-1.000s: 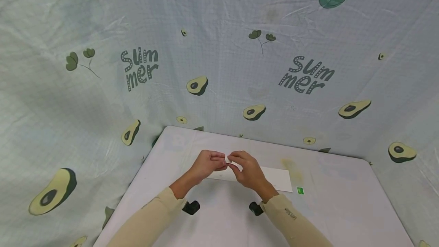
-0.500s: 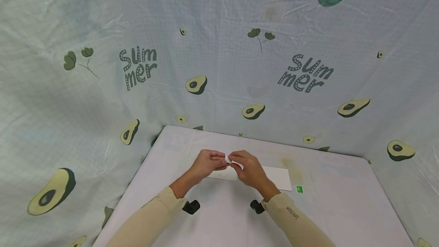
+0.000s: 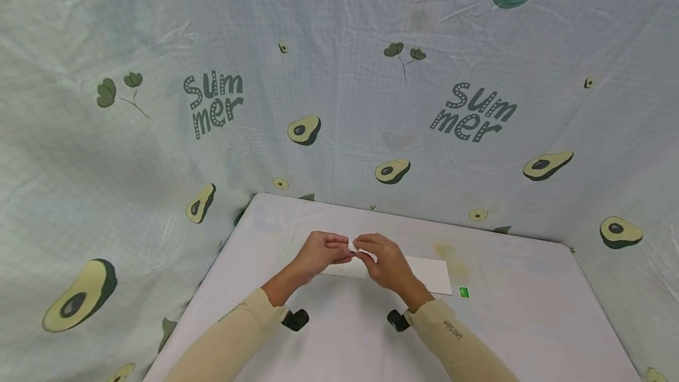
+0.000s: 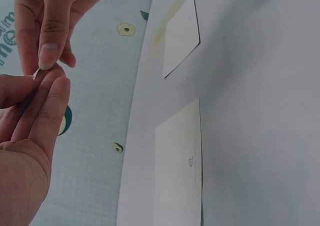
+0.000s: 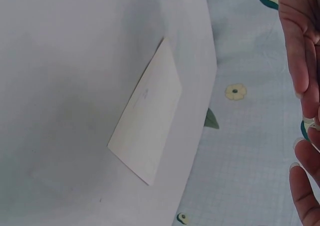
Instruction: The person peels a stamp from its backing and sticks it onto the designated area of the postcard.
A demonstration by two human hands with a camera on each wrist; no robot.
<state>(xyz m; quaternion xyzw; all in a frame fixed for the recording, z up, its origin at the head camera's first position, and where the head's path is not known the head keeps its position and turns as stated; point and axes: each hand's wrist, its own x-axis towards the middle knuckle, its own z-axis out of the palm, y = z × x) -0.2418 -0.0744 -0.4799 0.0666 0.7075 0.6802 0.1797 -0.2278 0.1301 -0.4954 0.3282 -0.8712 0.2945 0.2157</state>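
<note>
My left hand (image 3: 320, 250) and right hand (image 3: 386, 261) meet fingertip to fingertip above the middle of the table. Between them they pinch a thin, flat piece (image 4: 27, 100), seen nearly edge-on as a dark line in the left wrist view; its kind is too small to tell. The left thumb presses it against the fingers, and the right thumb and fingertips hold its other end. Below lie two white cards: the left card (image 3: 339, 269) bears a small faint marking, and the right card (image 3: 432, 276) is plain. Only parts of both hands show at the right wrist view's edge.
A small green stamp-like square (image 3: 464, 292) lies right of the right card. The white table (image 3: 509, 311) has a yellowish stain (image 3: 448, 255) near its back. A curtain (image 3: 339, 93) printed with avocados encloses the back and sides.
Both hands stay together in nearly the same pose; the right hand has shifted very slightly right. The cards and green square stay put, while the head view tilts slightly.
</note>
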